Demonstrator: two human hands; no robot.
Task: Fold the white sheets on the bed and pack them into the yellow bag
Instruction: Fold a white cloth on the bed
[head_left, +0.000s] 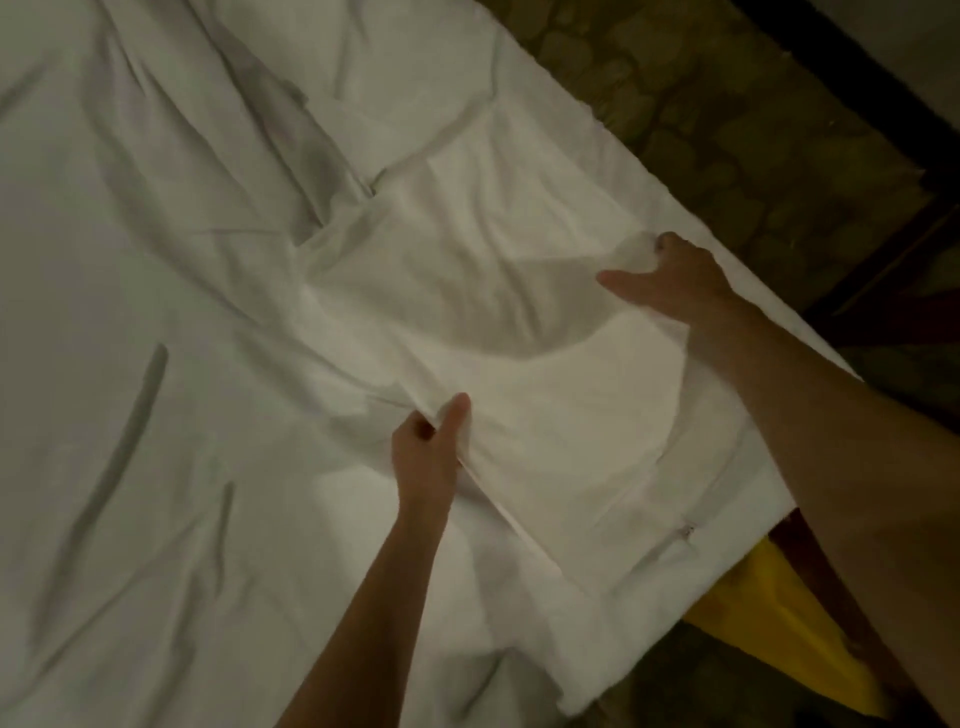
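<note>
At near right, beside the bed's corner, our yellow bag (769, 613) lies on the patterned floor (701, 119). Our left hand (434, 447) pinches a raised fold of the white sheet (519, 395) between thumb and fingers. Farther right, our right hand (670, 278) grips a bunch of the same sheet near the bed (104, 260) edge. Beyond, rumpled white fabric spreads across the mattress.

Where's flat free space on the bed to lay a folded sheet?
Freest: the smooth stretch of bed left of the left hand, bordered by the rumpled folds up top. Crowded: the span between both hands, where the white sheet is gripped; right hand sits by the bed edge. The yellow bag lies on the floor.
</note>
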